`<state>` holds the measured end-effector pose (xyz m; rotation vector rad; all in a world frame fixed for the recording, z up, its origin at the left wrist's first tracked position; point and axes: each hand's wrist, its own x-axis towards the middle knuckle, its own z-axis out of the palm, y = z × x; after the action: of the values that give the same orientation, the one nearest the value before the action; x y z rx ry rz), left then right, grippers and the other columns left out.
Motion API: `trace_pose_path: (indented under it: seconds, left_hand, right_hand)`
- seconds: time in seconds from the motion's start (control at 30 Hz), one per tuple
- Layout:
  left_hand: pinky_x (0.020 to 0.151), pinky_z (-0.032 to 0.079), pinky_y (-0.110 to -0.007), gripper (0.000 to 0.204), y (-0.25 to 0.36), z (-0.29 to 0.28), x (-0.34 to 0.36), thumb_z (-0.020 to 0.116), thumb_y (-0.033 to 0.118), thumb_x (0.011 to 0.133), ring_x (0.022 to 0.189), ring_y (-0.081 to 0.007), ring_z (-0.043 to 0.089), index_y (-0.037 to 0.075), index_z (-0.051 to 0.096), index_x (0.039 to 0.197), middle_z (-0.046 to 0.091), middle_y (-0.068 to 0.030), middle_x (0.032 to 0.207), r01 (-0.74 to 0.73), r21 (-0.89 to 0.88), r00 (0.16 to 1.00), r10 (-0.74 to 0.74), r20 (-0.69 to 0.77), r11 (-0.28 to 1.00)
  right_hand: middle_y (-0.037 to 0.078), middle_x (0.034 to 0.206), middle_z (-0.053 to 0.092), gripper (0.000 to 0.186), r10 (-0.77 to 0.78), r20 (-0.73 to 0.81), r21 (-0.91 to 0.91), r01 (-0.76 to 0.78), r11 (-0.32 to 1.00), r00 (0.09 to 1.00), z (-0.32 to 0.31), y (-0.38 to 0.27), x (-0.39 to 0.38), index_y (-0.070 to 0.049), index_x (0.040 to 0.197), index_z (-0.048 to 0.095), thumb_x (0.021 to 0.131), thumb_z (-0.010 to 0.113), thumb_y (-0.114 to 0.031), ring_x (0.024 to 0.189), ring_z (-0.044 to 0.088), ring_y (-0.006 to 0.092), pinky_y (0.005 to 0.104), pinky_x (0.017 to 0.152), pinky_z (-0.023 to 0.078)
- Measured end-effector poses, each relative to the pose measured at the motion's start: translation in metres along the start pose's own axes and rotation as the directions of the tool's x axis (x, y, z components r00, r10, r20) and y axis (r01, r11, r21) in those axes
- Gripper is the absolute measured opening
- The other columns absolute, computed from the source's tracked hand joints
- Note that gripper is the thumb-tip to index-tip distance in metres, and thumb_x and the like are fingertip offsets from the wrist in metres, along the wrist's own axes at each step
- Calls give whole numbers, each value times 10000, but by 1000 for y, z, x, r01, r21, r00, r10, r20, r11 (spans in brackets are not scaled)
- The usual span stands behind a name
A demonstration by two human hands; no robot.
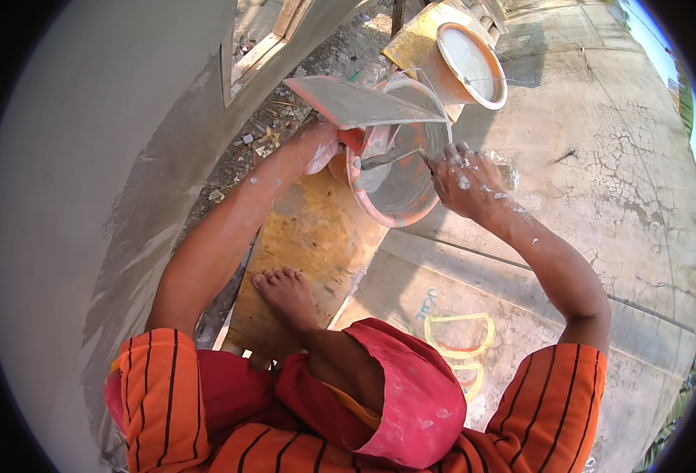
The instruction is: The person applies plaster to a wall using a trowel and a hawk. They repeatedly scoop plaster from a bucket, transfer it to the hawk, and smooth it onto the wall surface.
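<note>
A smooth grey wall (72, 173) with a darker patch curves along the left, and cracked concrete ground (584, 134) spreads to the right. The left hand (318, 146) grips a flat, grey-smeared board (372, 104) from below, its fingers partly hidden; the board tilts beyond the hand, over a bucket (379, 218). The right hand (466, 181) is curled in a fist around the end of a grey trowel (391, 160) — the blade reaches leftward from the knuckles, within the bucket's mouth. Another bucket (499, 93) stands farther off.
</note>
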<state>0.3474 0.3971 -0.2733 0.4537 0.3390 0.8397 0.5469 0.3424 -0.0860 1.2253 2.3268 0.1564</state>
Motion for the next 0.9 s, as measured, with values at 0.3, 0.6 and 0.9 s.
trace_pose_path:
  seconds: [0.3, 0.6, 0.9]
  left_hand:
    - [941, 403, -347, 397, 12, 54, -9, 556, 221, 892, 1120, -154, 480, 68, 473, 1248, 524, -74, 1189, 192, 282, 979, -203, 11, 940]
    - [898, 441, -318, 373, -12, 75, -14, 549, 227, 906, 1080, -127, 510, 72, 515, 1244, 530, -51, 1175, -315, 583, 938, 153, 310, 749]
    - [854, 476, -290, 371, -30, 80, -6, 540, 232, 920, 1046, -104, 536, 84, 532, 1260, 534, -32, 1174, -320, 552, 940, 187, 285, 770]
  right_hand:
    - [184, 905, 620, 240, 230, 239, 35, -245, 969, 943, 68, 7, -28, -20, 955, 601, 806, 596, -207, 809, 632, 355, 458, 639, 528]
    - [171, 866, 650, 239, 365, 356, -22, -382, 924, 861, 61, 29, -45, -37, 941, 607, 796, 600, -226, 745, 650, 338, 454, 642, 519]
    - [86, 738, 617, 208, 285, 575, 313, -528, 790, 767, 123, -12, -58, -63, 871, 599, 856, 545, -263, 629, 610, 216, 349, 542, 496]
